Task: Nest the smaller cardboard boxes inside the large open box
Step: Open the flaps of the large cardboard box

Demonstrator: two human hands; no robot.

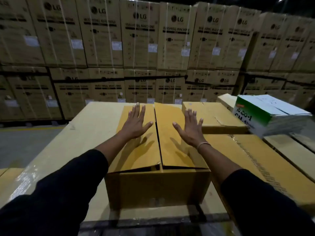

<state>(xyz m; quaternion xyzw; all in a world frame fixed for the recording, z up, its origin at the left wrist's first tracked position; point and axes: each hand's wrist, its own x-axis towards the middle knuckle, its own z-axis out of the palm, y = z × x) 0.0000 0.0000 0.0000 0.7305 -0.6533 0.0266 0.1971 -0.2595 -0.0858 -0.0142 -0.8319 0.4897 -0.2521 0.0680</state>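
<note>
Both hands spread flat, fingers splayed, gripping nothing: left hand (134, 122) over one top flap and right hand (190, 127) over the other on the big tan corrugated cardboard box (158, 188). Shadows thrown just beneath the palms, so probably hovering or barely touching; couldn't say for sure. Flaps folded down with a dark seam between the two hands, near ends lifting a bit. Couldn't see inside.

Sat on a wide wrapped carton acting as tabletop (88, 126), directly under and between the hands. Beyond the right hand's fingertips, a flatter tan cardboard box (216, 116) with a torn flap, and further out to that side a white-and-green printed carton (271, 114), tilted.

Handling guess: thin corrugated, light, stiff at corners but floppy in the flaps, easily creased. Best taken by the side walls or bottom corners, not the flaps. Slippery wrap underneath, probably slid easily.

Room-wise: plenty of bare surface off the left hand's outer side, crowded off the right. Front edge close to the wrists, with a dark gap below. Tall stacked washing-machine cartons (139, 40) well beyond the fingertips.
</note>
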